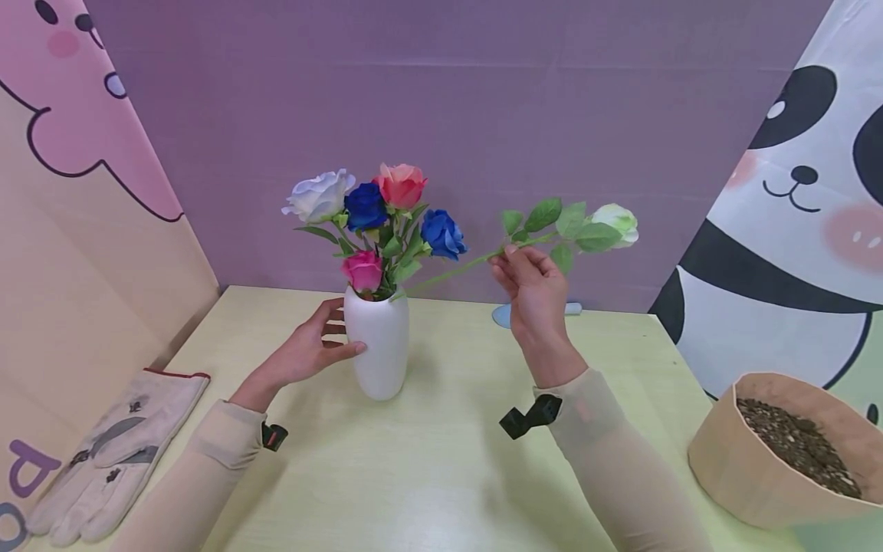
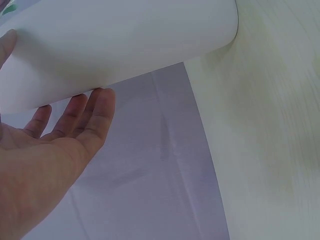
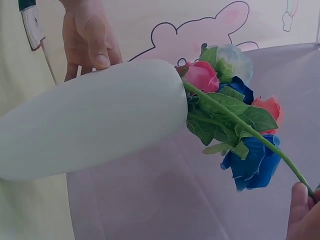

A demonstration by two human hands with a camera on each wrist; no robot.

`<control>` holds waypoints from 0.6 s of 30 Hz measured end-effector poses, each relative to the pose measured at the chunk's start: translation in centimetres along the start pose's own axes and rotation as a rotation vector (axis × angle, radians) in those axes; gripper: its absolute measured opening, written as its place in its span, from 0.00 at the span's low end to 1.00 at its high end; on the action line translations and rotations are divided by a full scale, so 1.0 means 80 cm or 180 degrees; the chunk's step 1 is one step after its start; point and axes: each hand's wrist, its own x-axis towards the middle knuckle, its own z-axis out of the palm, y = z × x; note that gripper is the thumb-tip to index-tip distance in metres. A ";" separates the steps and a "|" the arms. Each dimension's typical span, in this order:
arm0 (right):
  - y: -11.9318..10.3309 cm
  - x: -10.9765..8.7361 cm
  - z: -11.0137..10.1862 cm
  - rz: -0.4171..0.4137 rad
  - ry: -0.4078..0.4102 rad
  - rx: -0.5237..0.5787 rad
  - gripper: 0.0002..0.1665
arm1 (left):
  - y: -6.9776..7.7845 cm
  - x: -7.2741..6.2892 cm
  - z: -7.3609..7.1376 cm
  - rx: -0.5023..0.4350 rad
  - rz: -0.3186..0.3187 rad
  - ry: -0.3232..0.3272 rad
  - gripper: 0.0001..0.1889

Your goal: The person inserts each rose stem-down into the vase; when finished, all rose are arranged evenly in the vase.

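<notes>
Several artificial roses, white, blue, coral and pink, fill a white vase (image 1: pixel 376 345). My left hand (image 1: pixel 310 345) holds the vase from the left, thumb on its front and fingertips (image 2: pixel 104 97) against its side. In my right hand (image 1: pixel 534 295) the green stem of a pale green-white rose (image 1: pixel 616 224) is pinched between thumb and fingers. This rose slants, its bloom out to the right and its stem's lower end at the vase's mouth. The right wrist view shows the stem (image 3: pixel 255 134) crossing in front of the leaves and a blue rose (image 3: pixel 252 162).
A pair of work gloves (image 1: pixel 113 460) lies on the table's left side. At the right stands a tan pot (image 1: pixel 752 460) holding dark soil. Behind my right hand lies a light blue tool (image 1: pixel 502 315), partly hidden. A purple backdrop (image 1: pixel 441 100) rises behind the table.
</notes>
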 end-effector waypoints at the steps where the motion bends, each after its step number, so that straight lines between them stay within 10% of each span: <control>1: 0.000 0.000 0.001 -0.0026 0.0013 0.0040 0.06 | 0.000 0.000 0.000 -0.0005 0.0002 -0.0003 0.46; 18: 0.039 -0.009 0.028 -0.0358 -0.0159 -0.0356 0.07 | -0.002 0.001 0.001 -0.0010 -0.0010 -0.0008 0.47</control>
